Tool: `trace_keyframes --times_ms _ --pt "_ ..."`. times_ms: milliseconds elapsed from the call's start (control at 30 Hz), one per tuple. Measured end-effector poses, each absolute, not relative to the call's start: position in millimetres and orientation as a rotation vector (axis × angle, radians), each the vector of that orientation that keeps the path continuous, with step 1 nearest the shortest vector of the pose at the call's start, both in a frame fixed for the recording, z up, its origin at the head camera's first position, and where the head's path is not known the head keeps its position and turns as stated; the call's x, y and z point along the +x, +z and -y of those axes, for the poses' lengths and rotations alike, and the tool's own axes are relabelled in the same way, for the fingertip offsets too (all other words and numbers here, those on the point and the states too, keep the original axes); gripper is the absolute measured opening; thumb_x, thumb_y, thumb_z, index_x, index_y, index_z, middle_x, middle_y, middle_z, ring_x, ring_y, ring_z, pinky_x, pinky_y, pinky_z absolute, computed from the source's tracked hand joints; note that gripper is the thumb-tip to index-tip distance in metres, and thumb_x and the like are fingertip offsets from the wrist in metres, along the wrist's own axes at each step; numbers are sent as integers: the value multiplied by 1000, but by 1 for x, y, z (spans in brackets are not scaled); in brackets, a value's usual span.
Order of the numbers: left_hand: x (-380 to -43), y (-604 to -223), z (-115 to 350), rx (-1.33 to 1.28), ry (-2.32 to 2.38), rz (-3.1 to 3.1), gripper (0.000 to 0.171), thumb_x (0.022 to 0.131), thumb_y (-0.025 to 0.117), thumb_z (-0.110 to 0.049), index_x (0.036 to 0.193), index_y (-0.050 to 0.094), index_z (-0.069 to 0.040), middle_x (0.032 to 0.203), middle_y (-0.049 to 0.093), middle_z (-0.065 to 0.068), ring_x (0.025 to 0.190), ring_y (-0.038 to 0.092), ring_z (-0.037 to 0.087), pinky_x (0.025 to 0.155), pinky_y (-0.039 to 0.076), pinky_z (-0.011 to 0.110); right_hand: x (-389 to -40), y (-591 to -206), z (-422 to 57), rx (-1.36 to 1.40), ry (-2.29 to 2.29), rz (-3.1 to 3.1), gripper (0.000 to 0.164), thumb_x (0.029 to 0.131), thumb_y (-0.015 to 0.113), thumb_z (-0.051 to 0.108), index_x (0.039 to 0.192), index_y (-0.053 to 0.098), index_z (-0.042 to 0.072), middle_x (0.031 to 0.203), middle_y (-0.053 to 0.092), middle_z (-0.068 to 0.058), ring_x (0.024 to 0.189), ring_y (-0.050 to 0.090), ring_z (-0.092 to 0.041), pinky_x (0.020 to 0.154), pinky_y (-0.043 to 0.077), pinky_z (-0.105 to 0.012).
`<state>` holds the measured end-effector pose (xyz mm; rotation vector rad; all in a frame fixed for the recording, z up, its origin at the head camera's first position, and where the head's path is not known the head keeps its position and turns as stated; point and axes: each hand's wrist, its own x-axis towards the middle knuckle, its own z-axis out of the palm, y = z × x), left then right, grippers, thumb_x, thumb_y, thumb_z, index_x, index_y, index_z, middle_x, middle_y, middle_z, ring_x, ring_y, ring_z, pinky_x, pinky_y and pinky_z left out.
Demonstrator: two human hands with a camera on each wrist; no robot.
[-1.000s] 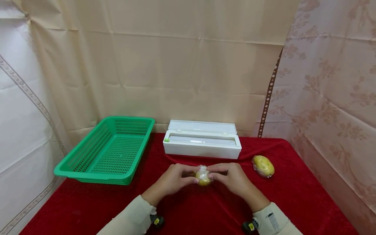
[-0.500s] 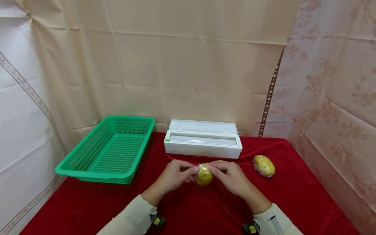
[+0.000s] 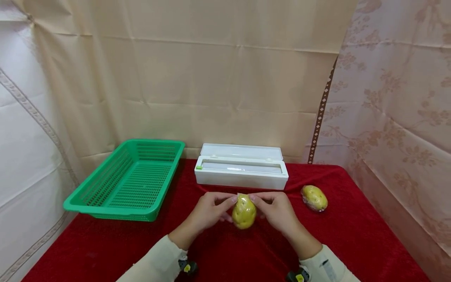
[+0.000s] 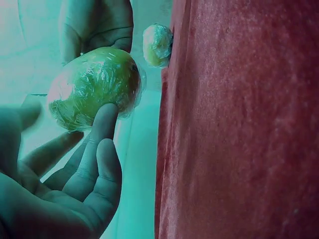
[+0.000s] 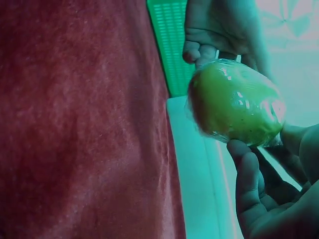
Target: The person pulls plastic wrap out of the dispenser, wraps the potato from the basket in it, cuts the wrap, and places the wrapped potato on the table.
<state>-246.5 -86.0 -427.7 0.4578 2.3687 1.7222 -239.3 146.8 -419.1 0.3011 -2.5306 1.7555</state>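
Observation:
A yellow potato [image 3: 244, 214] wrapped in shiny cling film is held between my two hands, tilted on end above the red cloth. My left hand [image 3: 210, 210] pinches its upper left side, the thumb near the top. On the other side my right hand [image 3: 276, 211] grips it with thumb and fingers. In the left wrist view, left fingertips touch the underside of the wrapped potato [image 4: 94, 89]. The right wrist view has the potato [image 5: 237, 102] between the right hand [image 5: 279, 194] and the left hand [image 5: 224, 30] behind it.
A second wrapped potato [image 3: 314, 198] lies on the red cloth [image 3: 352, 231] to the right. Behind the hands stands a white cling film dispenser [image 3: 241, 180], lid raised, roll inside. A green slotted basket [image 3: 141, 184] is at the left. Cloth curtains [image 3: 218, 86] close off the back.
The held potato has turned: its bunched white film faced me earlier, and now smooth yellow skin does. It also reaches lower below the fingers. Both hands have shifted only slightly.

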Motion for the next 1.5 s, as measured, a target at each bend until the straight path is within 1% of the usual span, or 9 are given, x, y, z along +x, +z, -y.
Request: trace_keyframes --times_ms 167,367,500,667,867,1000,1200,1400,1500 --pt "-246 -428 90 475 1677 -2324 48 90 79 -44 127 74 -14 99 77 3 74 75 22 68 61 40 -238 -421 -145 442 1801 2564 29 105 61 18 120 75 -2 106 76 -17 77 70 -12 71 63 -40" --pt "-250 -434 91 393 1730 -2276 49 92 79 -38 130 66 -11 86 77 7 70 75 23 62 58 34 -240 -422 -147 649 1881 2627 35 105 54 9 133 63 -11 122 68 -26 88 68 -12 79 61 -38" --pt "-252 -436 91 388 1724 -2264 47 94 77 -35 132 64 -11 82 77 9 69 75 24 62 58 35 -243 -426 -149 593 1901 2668 37 105 56 12 135 63 -9 114 73 -21 83 69 -17 75 60 -38" --pt "-254 -439 94 405 1664 -2218 55 90 82 -29 136 65 -6 91 79 10 75 77 24 65 61 34 -250 -436 -150 516 1918 2668 31 103 61 12 128 66 -7 104 75 -18 78 72 -25 69 60 -38" --pt "-257 -445 95 441 1558 -2212 60 86 86 -22 138 64 -2 97 79 8 79 76 21 68 62 36 -252 -445 -150 494 1825 2751 29 101 63 10 125 70 -5 103 77 -16 76 73 -21 67 61 -34" --pt "-257 -449 92 445 1547 -2227 52 88 84 -22 134 68 -4 96 78 7 78 75 20 69 63 36 -251 -442 -151 679 1658 2886 42 97 67 16 134 65 -3 108 75 -11 81 70 -18 70 59 -30" --pt "-256 -453 90 425 1582 -2216 47 89 83 -18 131 69 -3 97 73 9 77 74 20 68 63 35 -249 -438 -153 945 1485 3002 68 86 85 24 143 56 2 115 71 -4 93 69 -17 77 57 -25" --pt "-255 -449 88 370 1604 -2202 59 86 85 -14 140 61 -4 100 71 13 75 76 22 66 63 36 -247 -437 -154 875 1446 2998 72 80 90 20 142 58 1 115 73 -8 86 72 -17 73 59 -27" --pt "-255 -448 87 371 1574 -2227 56 86 86 -16 137 65 -6 99 72 11 76 75 21 67 63 36 -248 -439 -155 863 1458 2989 72 79 91 20 141 60 2 114 73 -8 84 73 -16 72 59 -26"
